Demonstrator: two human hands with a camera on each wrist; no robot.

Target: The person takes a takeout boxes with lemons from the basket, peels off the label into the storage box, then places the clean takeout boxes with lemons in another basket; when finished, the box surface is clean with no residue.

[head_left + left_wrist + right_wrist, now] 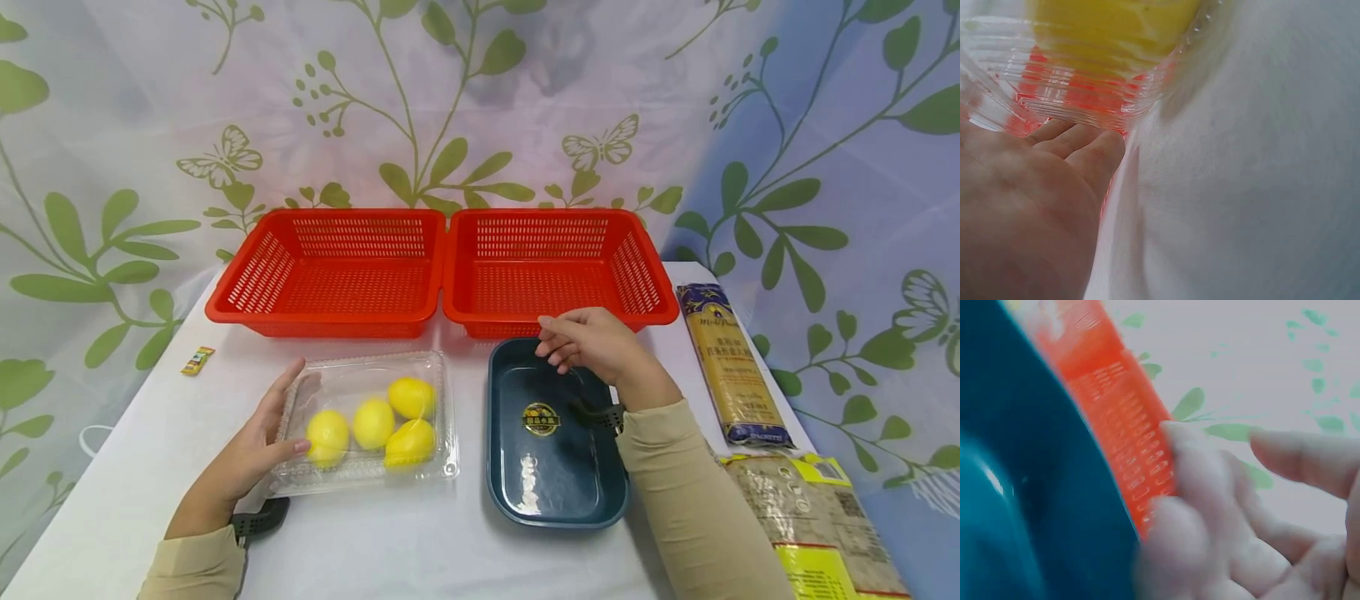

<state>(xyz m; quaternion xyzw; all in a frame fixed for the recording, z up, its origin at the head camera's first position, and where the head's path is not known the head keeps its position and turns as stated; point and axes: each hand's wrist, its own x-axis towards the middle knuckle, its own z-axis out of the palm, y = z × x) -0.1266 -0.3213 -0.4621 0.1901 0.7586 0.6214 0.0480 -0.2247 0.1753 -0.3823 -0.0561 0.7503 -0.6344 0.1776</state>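
Note:
My left hand (251, 450) is at the left side of a clear plastic box (442, 417), its thumb over the box near the leftmost lemon. Several yellow lemons (373, 423) lie in the box. From the left wrist, the fingers (1099, 153) stretch out along the ribbed plastic wall, with a lemon showing through above them. My right hand (600, 350) hovers over the far end of a dark blue tray (558, 492) bearing a gold and black label. The right wrist view shows its thumb and fingers bent loosely and apart, holding nothing.
Two red plastic baskets (330, 321) (555, 321) stand side by side at the back. Along the right edge lie a spaghetti packet (731, 358) and a yellow and clear bag (817, 517). A small yellow wrapped packet (197, 361) is at the far left.

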